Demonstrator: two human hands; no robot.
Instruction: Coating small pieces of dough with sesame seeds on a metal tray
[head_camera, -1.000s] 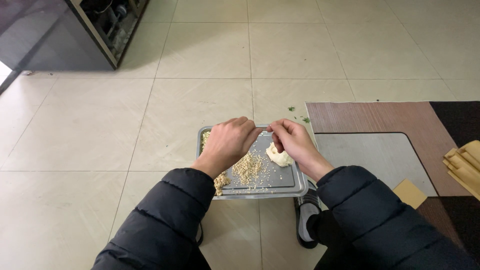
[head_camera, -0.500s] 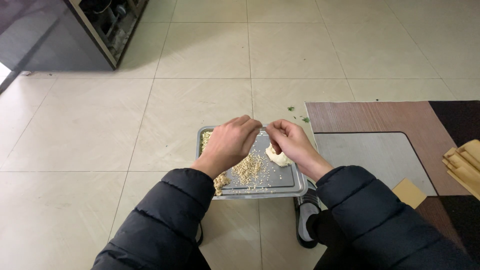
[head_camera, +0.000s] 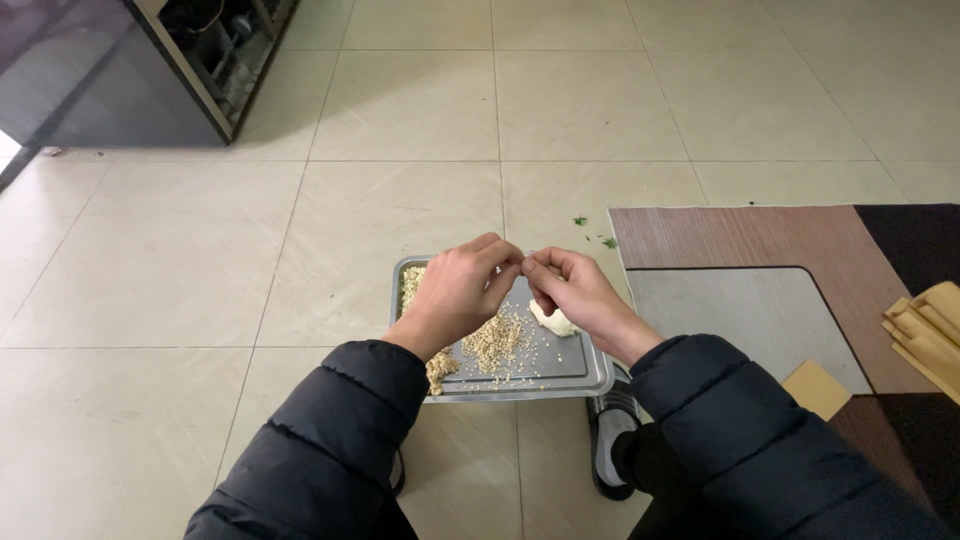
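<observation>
A metal tray (head_camera: 575, 375) lies on the tiled floor in front of me, strewn with small pale seeds (head_camera: 497, 343). A whitish lump (head_camera: 556, 322) rests on the tray under my right hand. My left hand (head_camera: 462, 287) and my right hand (head_camera: 571, 290) hover over the tray with their fingertips pinched together, touching each other at the middle. Whatever sits between the fingertips is too small to make out. Both arms wear dark padded sleeves.
A brown and grey mat (head_camera: 760, 300) lies to the right, with pale wooden pieces (head_camera: 925, 335) at its far edge and a tan square (head_camera: 817, 389). A dark cabinet (head_camera: 150, 70) stands at the top left. My shoe (head_camera: 610, 445) is beside the tray.
Both hands have drawn closer, and their fingertips now meet above the tray. The tray and the lump have not moved.
</observation>
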